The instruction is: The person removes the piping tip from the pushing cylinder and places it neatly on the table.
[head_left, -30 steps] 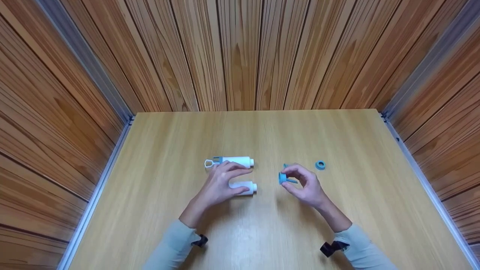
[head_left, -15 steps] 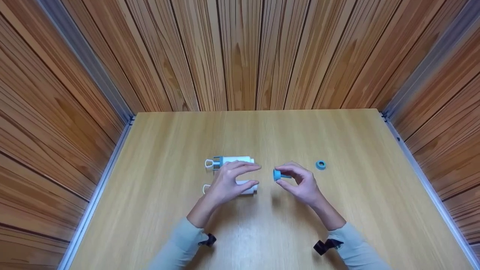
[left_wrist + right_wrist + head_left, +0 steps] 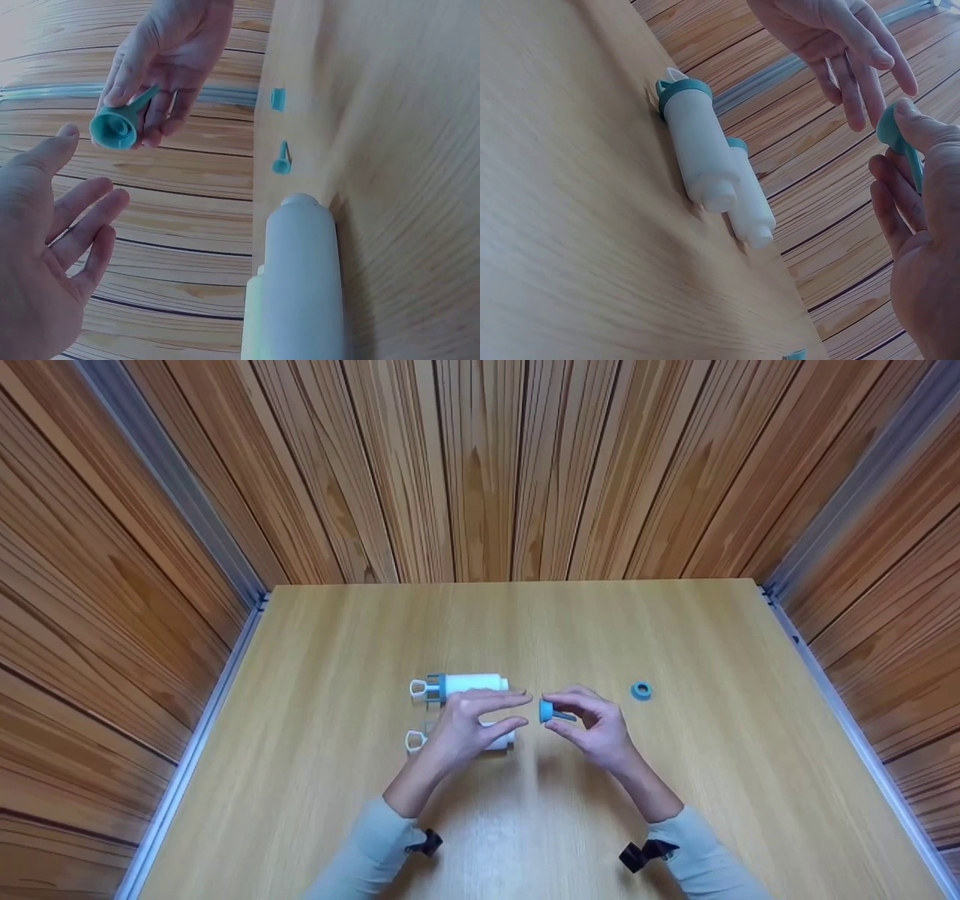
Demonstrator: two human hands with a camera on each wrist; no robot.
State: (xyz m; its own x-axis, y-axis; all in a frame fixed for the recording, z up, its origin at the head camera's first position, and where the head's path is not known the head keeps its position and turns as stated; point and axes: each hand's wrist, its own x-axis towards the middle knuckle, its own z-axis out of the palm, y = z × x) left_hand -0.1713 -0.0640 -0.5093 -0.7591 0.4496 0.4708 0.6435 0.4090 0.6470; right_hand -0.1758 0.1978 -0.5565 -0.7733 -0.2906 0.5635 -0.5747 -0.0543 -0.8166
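My right hand (image 3: 600, 731) pinches a teal cup-shaped piece with a thin side stem (image 3: 115, 129) between thumb and fingers, above the table. The cup's round mouth faces my left hand (image 3: 466, 724), whose fingers are spread and nearly straight, holding nothing, fingertips close to the cup in the head view. Below and behind the left hand, two white bottle-shaped cylinders lie on their sides: a far cylinder (image 3: 474, 682) and a near cylinder (image 3: 699, 142). Each has a teal collar and a white loop handle at its left end; the left hand partly hides the near one in the head view.
A teal ring (image 3: 641, 690) lies on the wooden table (image 3: 712, 645) to the right. A second stemmed teal piece (image 3: 282, 161) lies near it, hidden by the right hand in the head view. Wood-panelled walls (image 3: 480, 472) with metal rails border the table.
My right hand has moved left with the teal piece, and the cup has turned toward the left hand. My left hand has shifted right, closing the gap and uncovering the near cylinder's loop handle.
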